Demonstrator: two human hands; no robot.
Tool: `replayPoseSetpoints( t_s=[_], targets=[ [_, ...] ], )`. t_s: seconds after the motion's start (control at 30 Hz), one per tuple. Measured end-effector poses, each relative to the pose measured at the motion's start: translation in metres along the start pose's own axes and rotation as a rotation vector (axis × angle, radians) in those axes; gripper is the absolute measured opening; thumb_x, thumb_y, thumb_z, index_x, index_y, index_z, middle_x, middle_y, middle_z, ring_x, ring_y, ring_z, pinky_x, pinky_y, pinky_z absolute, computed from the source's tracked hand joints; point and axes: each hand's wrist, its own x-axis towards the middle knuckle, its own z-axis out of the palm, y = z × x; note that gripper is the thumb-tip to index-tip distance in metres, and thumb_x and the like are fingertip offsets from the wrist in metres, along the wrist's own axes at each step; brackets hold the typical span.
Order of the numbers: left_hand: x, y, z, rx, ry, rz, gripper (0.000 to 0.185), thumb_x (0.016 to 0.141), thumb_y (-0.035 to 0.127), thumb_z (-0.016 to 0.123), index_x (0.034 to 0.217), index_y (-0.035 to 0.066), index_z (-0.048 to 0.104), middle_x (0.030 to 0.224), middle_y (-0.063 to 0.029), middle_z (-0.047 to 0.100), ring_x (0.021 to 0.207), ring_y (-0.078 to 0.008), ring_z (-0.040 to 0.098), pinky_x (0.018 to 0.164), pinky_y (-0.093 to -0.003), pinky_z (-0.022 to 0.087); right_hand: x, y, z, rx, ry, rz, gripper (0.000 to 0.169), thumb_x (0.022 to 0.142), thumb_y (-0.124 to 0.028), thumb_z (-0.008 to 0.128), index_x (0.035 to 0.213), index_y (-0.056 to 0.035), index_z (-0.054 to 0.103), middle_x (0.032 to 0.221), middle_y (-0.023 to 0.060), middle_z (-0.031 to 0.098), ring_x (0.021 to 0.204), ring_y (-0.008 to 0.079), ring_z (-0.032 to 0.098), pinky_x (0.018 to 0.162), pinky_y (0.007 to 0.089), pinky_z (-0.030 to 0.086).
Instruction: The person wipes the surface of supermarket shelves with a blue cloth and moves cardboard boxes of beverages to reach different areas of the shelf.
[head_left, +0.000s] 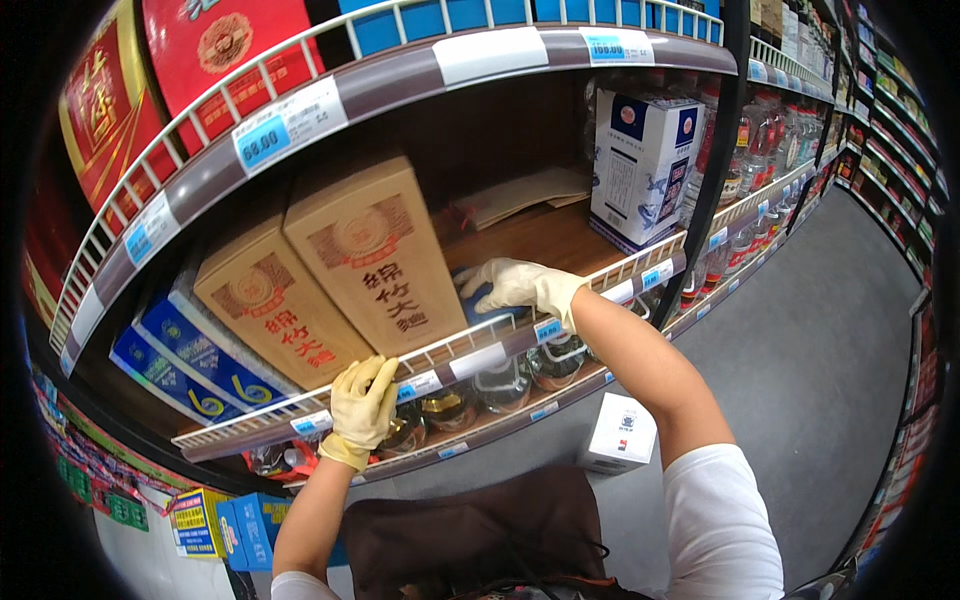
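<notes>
My right hand (517, 289), in a pale rubber glove, is closed over a blue cloth (487, 302) on the brown shelf board (540, 236), just behind the wire rail. In a matching glove, my left hand (366, 401) rests with curled fingers on the shelf's front rail (450, 349); it appears to hold no loose item. Two tan cardboard boxes (382, 262) with printed characters lean side by side behind that rail, the larger one beside the cloth. Blue boxes (202, 360) stand to their left. A white and blue box (637, 169) stands at the shelf's right end.
Large glass bottles (502, 386) with handles line the shelf below. Flat brown cardboard (525, 196) lies at the back of the shelf. A white box (619, 435) stands on the grey floor (802, 300). Red boxes (232, 67) fill the upper shelf's left. A black upright (720, 172) divides the shelving.
</notes>
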Motion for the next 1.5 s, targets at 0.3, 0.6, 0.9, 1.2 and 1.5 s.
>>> replayPoseSetpoints(
  t_s=[0.3,0.6,0.9,1.2,1.5],
  targets=[
    [-0.003,-0.02,-0.005,0.137,-0.058,0.15,0.047,0.074,0.01,0.073,0.12,0.008,0.064,0.115,-0.0078,0.058,0.098,-0.0256,0.06,0.083,-0.0383,0.047,-0.033,0.115,-0.059,-0.404,0.253,0.483,0.042,0.081,-0.007,0.06,0.123,-0.0036,0.065,0.133,0.0172,0.058,0.124,0.0338,0.054,0.106,0.0357,0.042],
    [-0.004,-0.025,0.0,0.081,-0.099,0.164,0.049,0.07,0.006,0.073,0.118,0.005,0.063,0.111,-0.0106,0.057,0.098,-0.0279,0.058,0.084,-0.0395,0.046,0.112,0.188,-0.075,-0.499,0.251,0.871,0.042,0.086,-0.013,0.059,0.127,-0.0062,0.062,0.129,0.0185,0.06,0.115,0.0345,0.06,0.1,0.0403,0.046],
    [-0.02,-0.035,-0.006,0.158,-0.116,0.146,0.042,0.074,0.011,0.071,0.116,0.01,0.065,0.112,-0.0067,0.056,0.099,-0.0231,0.059,0.084,-0.0367,0.045,0.178,0.032,0.043,-0.115,0.039,0.036,0.04,0.093,-0.016,0.052,0.131,-0.0049,0.058,0.139,0.0169,0.053,0.117,0.0356,0.057,0.103,0.0418,0.043],
    [-0.011,-0.032,-0.005,0.094,-0.096,0.153,0.042,0.075,0.009,0.071,0.116,0.009,0.065,0.109,-0.0056,0.056,0.095,-0.0234,0.06,0.08,-0.0369,0.046,0.055,0.069,-0.006,-0.392,0.108,0.041,0.067,0.081,0.001,0.051,0.145,-0.0178,0.047,0.146,0.0179,0.044,0.12,0.0378,0.056,0.104,0.0411,0.045],
    [-0.006,-0.033,0.004,0.074,-0.089,0.173,0.043,0.072,0.009,0.071,0.115,0.009,0.065,0.108,-0.0047,0.057,0.091,-0.0214,0.061,0.077,-0.035,0.046,0.06,0.124,-0.118,-0.483,0.454,0.487,0.047,0.081,-0.005,0.062,0.128,-0.0056,0.058,0.129,0.0219,0.059,0.117,0.0368,0.058,0.097,0.0385,0.051]
  ],
)
